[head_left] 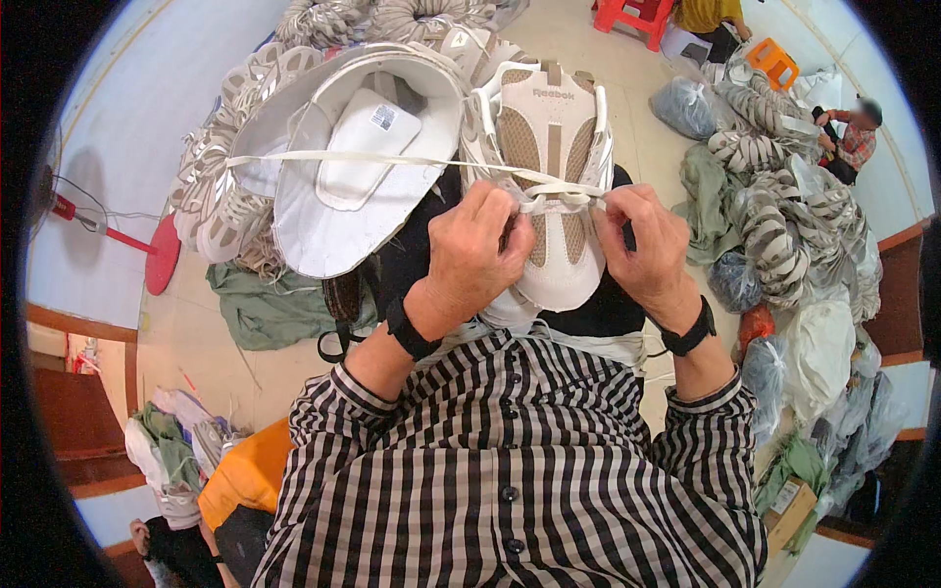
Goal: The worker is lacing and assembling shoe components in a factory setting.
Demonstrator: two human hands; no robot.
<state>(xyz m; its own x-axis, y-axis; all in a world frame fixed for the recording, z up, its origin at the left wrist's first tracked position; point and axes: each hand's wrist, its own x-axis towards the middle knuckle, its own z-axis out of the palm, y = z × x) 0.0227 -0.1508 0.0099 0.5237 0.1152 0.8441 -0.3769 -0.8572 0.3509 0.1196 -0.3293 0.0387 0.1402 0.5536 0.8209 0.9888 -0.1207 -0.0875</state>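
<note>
A beige and white sneaker upper (554,127) lies over my lap, its toe toward me. A flat white shoelace (372,157) stretches from the left across an open white container to the sneaker, crossing its eyelet rows. My left hand (475,240) is closed at the left side of the sneaker, pinching the lace near the eyelets. On the opposite side my right hand (645,240) is closed with thumb and finger on the lace. The white container (314,235), a curved open shell, holds a white insole-shaped piece (368,147) with a small printed label.
Piles of similar shoe uppers (230,147) lie at left, with more bundles (774,225) on the right. A red-based stand fan (162,255) is at far left. Plastic bags (686,108) line the right side. Red (632,20) and orange stools (772,64) and other people are farther off.
</note>
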